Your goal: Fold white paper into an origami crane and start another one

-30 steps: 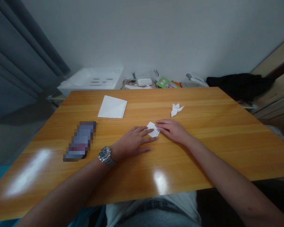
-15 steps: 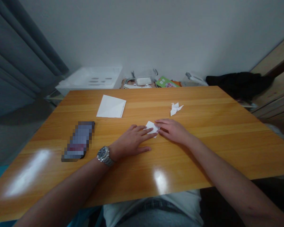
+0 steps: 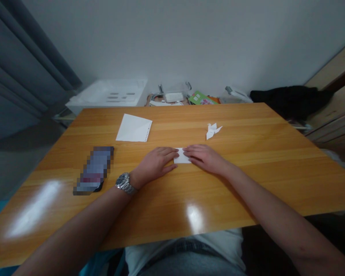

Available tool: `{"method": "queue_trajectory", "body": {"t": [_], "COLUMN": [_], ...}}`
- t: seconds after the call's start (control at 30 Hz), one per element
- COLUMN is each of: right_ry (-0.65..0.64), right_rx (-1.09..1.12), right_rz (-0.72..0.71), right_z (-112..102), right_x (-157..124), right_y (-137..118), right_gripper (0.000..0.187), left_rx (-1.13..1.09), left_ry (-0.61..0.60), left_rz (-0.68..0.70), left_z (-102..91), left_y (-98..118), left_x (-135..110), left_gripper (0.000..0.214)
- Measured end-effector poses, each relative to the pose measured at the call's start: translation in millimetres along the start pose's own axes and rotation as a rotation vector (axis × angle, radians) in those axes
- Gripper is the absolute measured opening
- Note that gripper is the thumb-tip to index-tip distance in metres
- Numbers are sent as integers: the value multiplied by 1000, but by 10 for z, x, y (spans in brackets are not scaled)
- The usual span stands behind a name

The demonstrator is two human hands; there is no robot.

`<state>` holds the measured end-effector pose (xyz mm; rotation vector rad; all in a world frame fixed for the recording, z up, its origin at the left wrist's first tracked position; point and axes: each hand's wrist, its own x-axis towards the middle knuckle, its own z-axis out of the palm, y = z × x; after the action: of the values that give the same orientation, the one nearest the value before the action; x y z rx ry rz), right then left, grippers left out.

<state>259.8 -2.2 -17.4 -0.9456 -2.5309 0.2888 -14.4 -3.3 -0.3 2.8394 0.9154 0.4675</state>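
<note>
A small folded piece of white paper point(image 3: 181, 156) lies flat on the table between my hands. My left hand point(image 3: 156, 163), with a metal watch point(image 3: 125, 183) on its wrist, rests its fingertips at the paper's left edge, the thumb held apart below. From the other side my right hand point(image 3: 205, 158) lays its stretched fingers over the paper's right part and hides it. Neither hand is closed around the sheet. Beyond the right hand sits a folded white paper crane point(image 3: 213, 131).
A larger white sheet with a perforated edge point(image 3: 134, 128) lies at the back left of the wooden table point(image 3: 172, 203). Nearer on the left is a blurred-out phone point(image 3: 95, 168). Past the far edge are a white tray-like box point(image 3: 109, 94), a green booklet point(image 3: 201, 98) and dark cloth point(image 3: 290, 99).
The paper was a tilted shape and now shows as an upright rectangle. My left hand has drawn back left from over it; the right fingers now reach farther across its right part.
</note>
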Motion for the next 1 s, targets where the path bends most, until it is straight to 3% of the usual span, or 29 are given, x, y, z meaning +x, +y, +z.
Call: {"method": "queue_trajectory", "body": {"t": [0.67, 1.0], "right_ry": [-30, -12], "right_rx": [8, -9], "right_rz": [-13, -12], "right_z": [17, 22], "right_x": [-9, -2], "right_y": [-69, -122], "right_gripper": [33, 34], "left_rx": [6, -43], "left_ry": [80, 41], "left_rz": [5, -71], "left_z": [6, 32], "left_y": [28, 54], "left_x": [33, 65], "left_gripper": [24, 28]}}
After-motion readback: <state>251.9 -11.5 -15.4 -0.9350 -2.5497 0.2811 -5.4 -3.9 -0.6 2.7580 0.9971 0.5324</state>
